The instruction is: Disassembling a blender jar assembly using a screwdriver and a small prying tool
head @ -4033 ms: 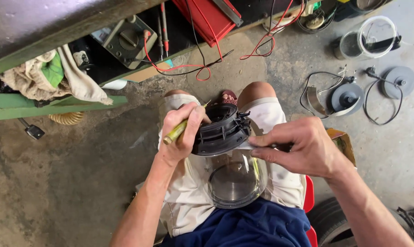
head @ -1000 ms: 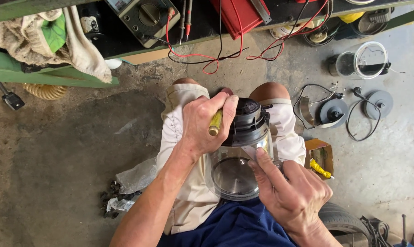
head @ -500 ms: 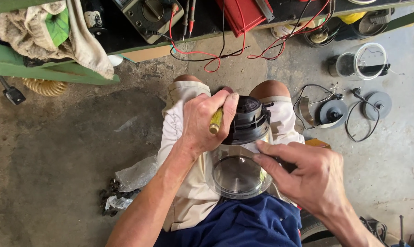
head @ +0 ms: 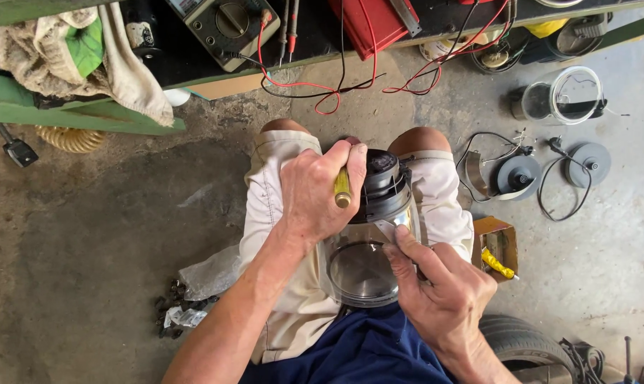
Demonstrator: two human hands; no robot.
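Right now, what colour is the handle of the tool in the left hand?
Yellow. The tool handle pokes out of the left hand, seen best in the head view.

We see a yellow screwdriver handle (head: 342, 188), a clear jar (head: 365, 267) with a black base (head: 383, 183), beige shorts (head: 278, 206), a navy shirt (head: 365, 352), red wires (head: 293, 84), a green table (head: 80, 117) and a grey floor (head: 87, 242).

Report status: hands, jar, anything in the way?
Left hand grips yellow-handled screwdriver at black base. Right hand steadies glass jar on lap. Nothing blocking.
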